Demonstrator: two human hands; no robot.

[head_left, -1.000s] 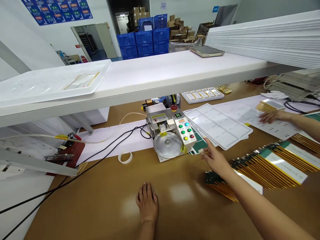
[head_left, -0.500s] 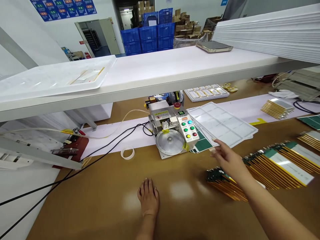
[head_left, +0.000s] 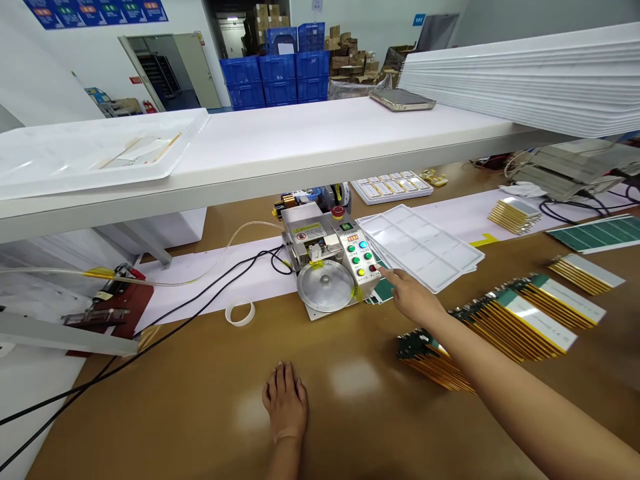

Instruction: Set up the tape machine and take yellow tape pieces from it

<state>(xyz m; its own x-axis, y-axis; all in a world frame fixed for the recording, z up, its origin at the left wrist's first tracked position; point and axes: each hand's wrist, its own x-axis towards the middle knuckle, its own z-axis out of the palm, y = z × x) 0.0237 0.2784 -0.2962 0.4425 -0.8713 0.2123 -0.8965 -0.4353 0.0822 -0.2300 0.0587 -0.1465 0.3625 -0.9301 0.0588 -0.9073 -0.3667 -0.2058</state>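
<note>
My left hand (head_left: 286,402) lies flat on the brown table, palm down and fingers stretched out, with nothing in it. My right hand (head_left: 411,293) reaches to the small machine (head_left: 313,230). Its index finger is extended, with the tip at the red button (head_left: 373,268) at the lower right of the control panel (head_left: 357,250); the other fingers are partly hidden, and I see nothing held. In front of the machine's body is a round metal disc (head_left: 325,285). Under my right forearm, partly covered, lies a fanned row of thin boards with yellow edges (head_left: 510,327).
A white tape ring (head_left: 240,312) lies left of the machine. Black cables (head_left: 200,310) cross the left side. White divided trays (head_left: 425,243) sit behind my right hand. Overhead runs a white shelf (head_left: 300,133) bearing a phone (head_left: 403,100) and stacked white trays (head_left: 520,80).
My right hand has moved left from beside the white trays to the red button on the machine. The whole view has shifted slightly. My left hand stays flat on the table.
</note>
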